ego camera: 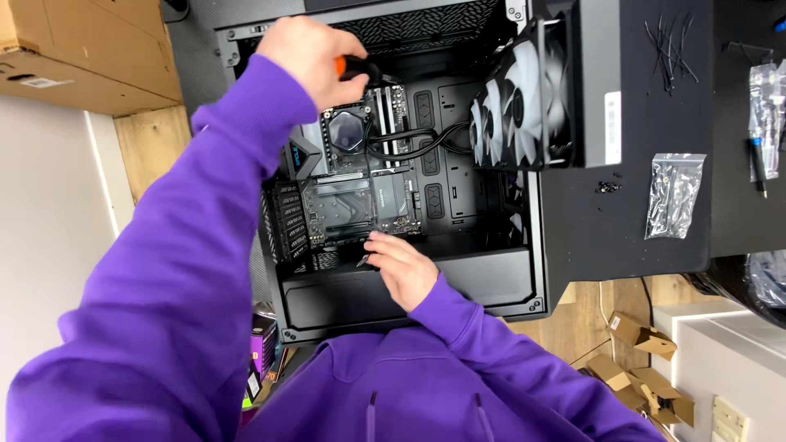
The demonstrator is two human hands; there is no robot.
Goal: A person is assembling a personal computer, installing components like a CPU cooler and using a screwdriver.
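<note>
A screwdriver [354, 68] with an orange-and-black handle was gripped in the left hand [307, 57] above the motherboard [360, 200] inside the computer case [491, 286]. The right hand [401, 266], fingers loosely spread, rested at the board's lower edge. A vertical, steadied tool was judged best.

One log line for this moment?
left hand: grips orange-and-black screwdriver | right hand: on motherboard edge | open black computer case
</note>
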